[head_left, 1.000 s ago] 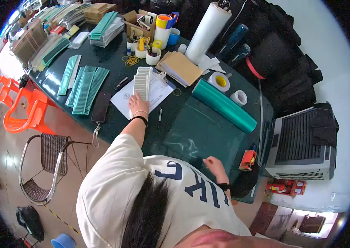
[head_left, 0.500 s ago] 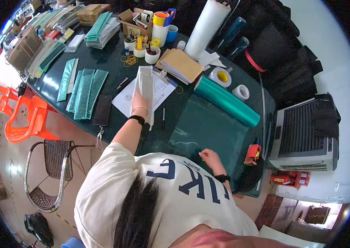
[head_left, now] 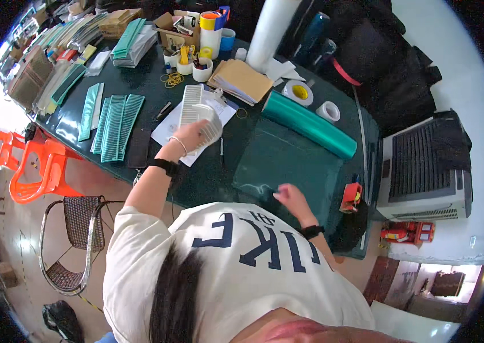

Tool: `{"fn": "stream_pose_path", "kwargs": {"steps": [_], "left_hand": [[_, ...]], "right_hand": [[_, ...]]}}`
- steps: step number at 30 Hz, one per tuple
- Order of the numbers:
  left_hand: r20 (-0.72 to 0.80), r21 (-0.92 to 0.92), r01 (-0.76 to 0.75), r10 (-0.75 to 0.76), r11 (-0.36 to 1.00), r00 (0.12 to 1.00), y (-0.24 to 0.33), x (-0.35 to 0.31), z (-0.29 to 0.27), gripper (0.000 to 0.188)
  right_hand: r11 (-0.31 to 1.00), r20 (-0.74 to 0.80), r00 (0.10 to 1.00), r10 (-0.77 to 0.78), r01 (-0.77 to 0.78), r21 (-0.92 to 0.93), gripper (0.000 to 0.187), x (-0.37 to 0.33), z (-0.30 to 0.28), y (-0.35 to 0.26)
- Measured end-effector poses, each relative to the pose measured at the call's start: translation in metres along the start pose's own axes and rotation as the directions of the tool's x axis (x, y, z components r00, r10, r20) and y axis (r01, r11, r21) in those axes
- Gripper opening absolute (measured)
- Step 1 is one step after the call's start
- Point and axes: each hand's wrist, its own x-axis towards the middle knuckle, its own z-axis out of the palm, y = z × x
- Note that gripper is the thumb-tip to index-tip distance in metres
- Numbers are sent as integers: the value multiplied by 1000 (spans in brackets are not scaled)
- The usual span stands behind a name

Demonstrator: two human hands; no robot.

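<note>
My left hand (head_left: 191, 135) is closed on a white slotted strip (head_left: 192, 103), which looks like plastic. The strip bends over into a curved, glossy part (head_left: 212, 124) beside my fingers. It is above white paper sheets (head_left: 169, 130) on a clipboard, whose metal clip (head_left: 218, 94) shows behind it. My right hand (head_left: 291, 198) is apart from the strip, over a clear sheet (head_left: 288, 160) on the dark green table. Its fingers are curled in, with nothing visible in them. A black pen (head_left: 222, 151) lies between my hands.
Green slotted strips (head_left: 117, 128) and a phone (head_left: 138, 147) lie left. A green film roll (head_left: 310, 124), tape rolls (head_left: 298, 93) and brown envelopes (head_left: 241, 81) lie beyond my hands. A red tape dispenser (head_left: 351, 198) stands at right; an orange chair (head_left: 47, 168) is beside the table.
The white strip, held straight and lengthwise before, is now bent over in my left hand. That hand has turned and shifted slightly nearer. My right hand remains curled near the table's front edge.
</note>
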Motion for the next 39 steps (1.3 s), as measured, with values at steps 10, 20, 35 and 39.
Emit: {"fn": "stream_pose_path", "kwargs": {"steps": [10,20,35,39], "left_hand": [[316,188,-423,353,886,880,60,-67,76,31],[87,328,-410,405,851,910,18,-123,75,35],[22,-141,-68,72,988,997,-39,-156,86,45],[46,-123,-86,92,989,995,-38,-157,83,47]], "right_hand": [[920,-375,841,-390,342,-191,96,38,-8,-7],[943,13,953,-301,296,150,56,12,25,59],[922,95,928,-359,337,193,22,-23,45,49],[958,103,968,-230,206,198,22,-18,29,62]]}}
